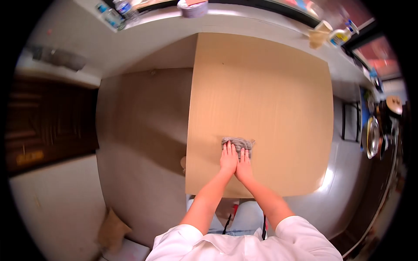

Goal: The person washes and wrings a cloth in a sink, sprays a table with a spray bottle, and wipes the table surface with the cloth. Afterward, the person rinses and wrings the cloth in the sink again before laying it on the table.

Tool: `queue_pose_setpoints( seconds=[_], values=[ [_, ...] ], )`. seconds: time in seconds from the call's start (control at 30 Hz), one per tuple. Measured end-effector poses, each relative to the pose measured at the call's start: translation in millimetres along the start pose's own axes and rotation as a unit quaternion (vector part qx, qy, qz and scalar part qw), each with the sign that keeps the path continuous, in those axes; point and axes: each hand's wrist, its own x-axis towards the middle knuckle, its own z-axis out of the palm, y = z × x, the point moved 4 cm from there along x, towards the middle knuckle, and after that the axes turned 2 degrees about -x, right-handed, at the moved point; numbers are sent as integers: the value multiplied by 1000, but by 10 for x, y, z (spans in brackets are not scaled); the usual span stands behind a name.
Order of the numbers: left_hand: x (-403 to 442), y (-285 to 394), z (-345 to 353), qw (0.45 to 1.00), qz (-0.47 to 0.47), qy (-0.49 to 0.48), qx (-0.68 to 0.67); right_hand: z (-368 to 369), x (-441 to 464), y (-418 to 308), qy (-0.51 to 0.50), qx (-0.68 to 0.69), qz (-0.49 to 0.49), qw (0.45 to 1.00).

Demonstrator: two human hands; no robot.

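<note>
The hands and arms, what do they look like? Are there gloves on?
No gloves: the left hand and right hand are both bare, and no watch or bracelet shows. The forearms are bare too, coming out of short, loose white sleeves. Any rings would be too small to tell.

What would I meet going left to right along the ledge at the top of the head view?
A plastic bottle, a clear bottle with a blue label, a round purplish tub, a tan roll-like item, a spray bottle.
</note>
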Motion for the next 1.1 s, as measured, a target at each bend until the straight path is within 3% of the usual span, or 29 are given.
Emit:
queue_pose_setpoints(
  seconds=[0.1, 0.33, 0.5, 0.63, 0.87, 1.1],
  values=[
    [-6, -126, 17, 998, 62, 13, 17, 87, 10, -197, 20, 39, 97, 994],
    [-27, -177, -129, 977, 140, 15, 158, 75, -27, -462, 20, 98, 187, 977],
    [-37, -270, -267, 974, 201, 14, 103, 93, -43, -554, 61, 79, 207, 973],
    [36, -463, -390, 954, 258, 4, 155, -41, 46, -742, 114, 77, 206, 969],
    [822, -1101, -1000, 937, 303, -24, 172, -233, 1037, -1268, 117, 74, 274, 952],
    [2044, -1753, -1895, 945, 289, 38, 147, -676, 2568, -1529, 163, -5, 201, 966]
  ],
)
